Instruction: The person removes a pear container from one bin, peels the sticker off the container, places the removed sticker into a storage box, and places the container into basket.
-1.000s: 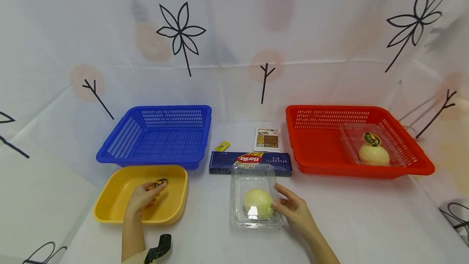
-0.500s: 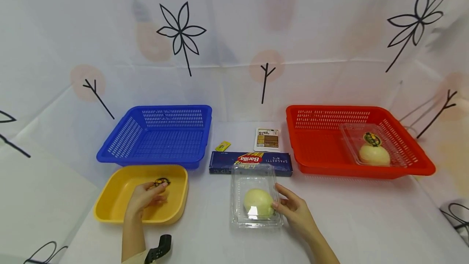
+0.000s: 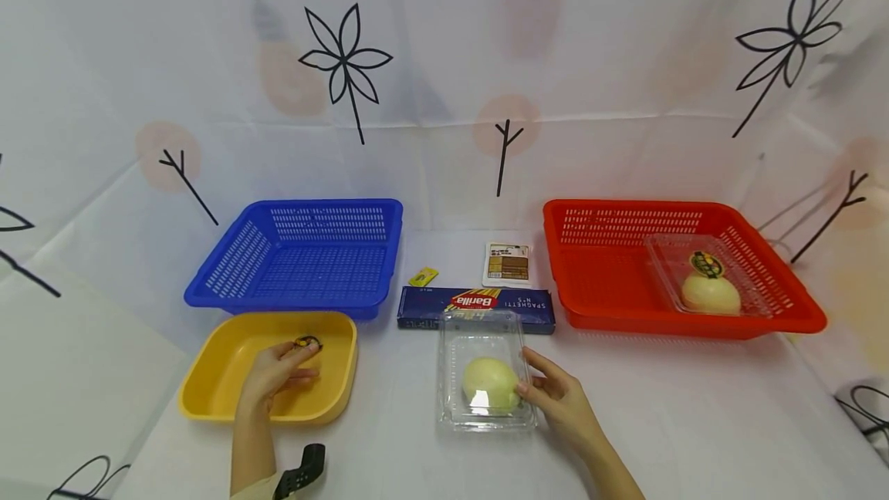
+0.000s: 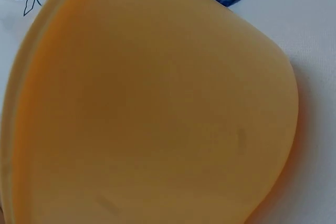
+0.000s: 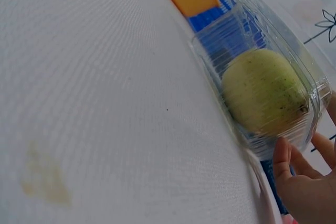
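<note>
My left hand (image 3: 274, 376) is over the yellow basin (image 3: 201, 376) and appears to pinch a round black-and-yellow sticker (image 3: 307, 342) between thumb and index finger. Only the basin's outer side (image 4: 157, 98) shows in the left wrist view, which hides that hand. Further right, a clear plastic clamshell box (image 3: 479, 342) with its lid closed contains a pale yellow-green round fruit (image 3: 489, 384). My right hand (image 3: 559, 396) grips this box by its right edge. In the right wrist view, the fingers of the right hand (image 5: 310, 182) lie against one end of the box, close to the fruit (image 5: 265, 93).
A blue basket (image 3: 299, 261) stands behind the basin. The red basket (image 3: 604, 284) at right holds another clamshell box (image 3: 670, 268) with fruit and a similar sticker. Behind the middle box lie a blue spaghetti box (image 3: 424, 307), a small yellow packet (image 3: 423, 277) and a white-brown pouch (image 3: 507, 265).
The loose fingers of my left hand have shifted slightly, with the sticker staying at the thumb. My right hand and the clamshell box look unmoved.
</note>
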A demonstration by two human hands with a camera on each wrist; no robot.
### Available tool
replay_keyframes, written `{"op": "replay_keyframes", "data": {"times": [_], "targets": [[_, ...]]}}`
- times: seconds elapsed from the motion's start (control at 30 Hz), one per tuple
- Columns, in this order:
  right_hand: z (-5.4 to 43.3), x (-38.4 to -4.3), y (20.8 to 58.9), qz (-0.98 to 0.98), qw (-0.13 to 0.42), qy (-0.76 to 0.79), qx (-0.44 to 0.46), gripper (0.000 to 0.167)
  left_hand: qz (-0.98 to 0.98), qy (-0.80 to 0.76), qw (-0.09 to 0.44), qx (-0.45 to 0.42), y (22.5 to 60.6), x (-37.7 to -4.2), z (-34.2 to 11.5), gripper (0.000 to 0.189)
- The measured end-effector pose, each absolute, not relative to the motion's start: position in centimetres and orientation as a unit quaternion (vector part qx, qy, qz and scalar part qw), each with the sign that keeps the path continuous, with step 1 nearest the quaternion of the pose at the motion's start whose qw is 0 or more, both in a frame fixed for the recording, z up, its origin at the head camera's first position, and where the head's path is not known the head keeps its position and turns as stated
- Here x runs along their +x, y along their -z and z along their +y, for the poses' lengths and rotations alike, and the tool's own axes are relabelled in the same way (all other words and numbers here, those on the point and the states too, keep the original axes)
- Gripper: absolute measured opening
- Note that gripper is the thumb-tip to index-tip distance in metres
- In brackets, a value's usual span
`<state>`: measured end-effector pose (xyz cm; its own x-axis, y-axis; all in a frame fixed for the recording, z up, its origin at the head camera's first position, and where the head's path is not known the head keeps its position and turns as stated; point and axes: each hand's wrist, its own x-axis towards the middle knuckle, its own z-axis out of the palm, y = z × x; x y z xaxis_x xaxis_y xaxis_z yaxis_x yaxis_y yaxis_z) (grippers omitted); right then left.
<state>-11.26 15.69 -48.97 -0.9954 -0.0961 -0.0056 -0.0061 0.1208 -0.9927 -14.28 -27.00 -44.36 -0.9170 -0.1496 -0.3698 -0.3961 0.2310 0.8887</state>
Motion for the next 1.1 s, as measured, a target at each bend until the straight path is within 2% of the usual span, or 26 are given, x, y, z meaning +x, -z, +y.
{"op": "replay_keyframes", "data": {"times": [0.4, 0.8, 1.0, 1.1], "targets": [[15.67, -11.31, 48.87, 0.751, 0.039, 0.659, -0.023, 0.057, 0.797, -0.566, 0.138, -0.162, 44.42, -14.72, -27.04, 0.087], [15.61, -11.14, 49.03, 0.744, 0.014, 0.666, -0.051, 0.056, 0.790, -0.573, 0.140, -0.165, 44.55, -14.45, -27.02, 0.107], [15.64, -11.18, 49.10, 0.741, 0.014, 0.670, -0.051, 0.056, 0.807, -0.565, 0.105, -0.140, 44.61, -14.36, -27.00, 0.085], [15.70, -11.27, 49.18, 0.741, 0.020, 0.670, -0.047, 0.057, 0.809, -0.573, 0.058, -0.115, 44.64, -14.25, -26.89, 0.071]]}}
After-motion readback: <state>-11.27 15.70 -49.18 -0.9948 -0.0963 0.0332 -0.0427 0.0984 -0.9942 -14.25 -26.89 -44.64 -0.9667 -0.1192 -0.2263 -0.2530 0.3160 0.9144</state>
